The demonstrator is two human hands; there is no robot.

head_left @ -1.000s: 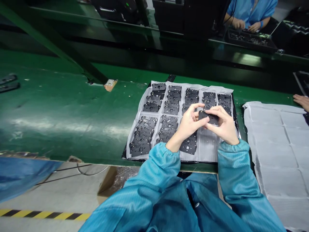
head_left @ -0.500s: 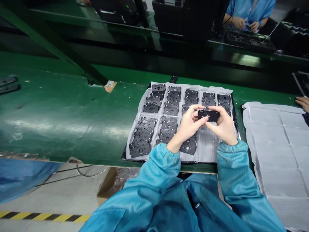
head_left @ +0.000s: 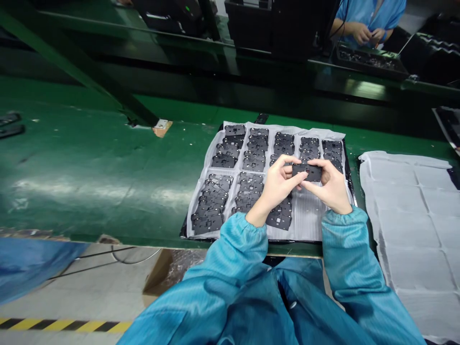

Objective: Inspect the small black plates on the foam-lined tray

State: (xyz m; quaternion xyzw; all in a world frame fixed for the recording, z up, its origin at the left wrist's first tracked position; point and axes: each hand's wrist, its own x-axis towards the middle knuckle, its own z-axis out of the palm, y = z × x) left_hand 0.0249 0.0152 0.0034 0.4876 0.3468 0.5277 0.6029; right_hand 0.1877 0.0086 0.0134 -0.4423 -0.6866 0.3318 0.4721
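A small flat black plate [head_left: 312, 173] with cut-outs is held level above the tray by both hands. My left hand [head_left: 280, 184] grips its left end, thumb on the near face. Its right end is pinched by my right hand [head_left: 332, 187], whose thumb also reaches toward the middle. Below lies a tray lined with white sheet [head_left: 307, 223], its compartments holding overlapping rows of similar black plates [head_left: 208, 206]. The lower compartment beneath my right hand shows bare lining. My hands hide part of the middle plates.
To the right lies a second white-lined tray [head_left: 402, 230]. A green post [head_left: 136, 108] meets the bench at the left. Across the bench, a person's hands [head_left: 366, 34] work over a black tray [head_left: 370, 60]. An open carton [head_left: 154, 275] stands below the bench edge.
The held plate has tilted slightly, its face showing more. At the right edge, another person's hand has gone out of view. The hands across the bench have come closer together.
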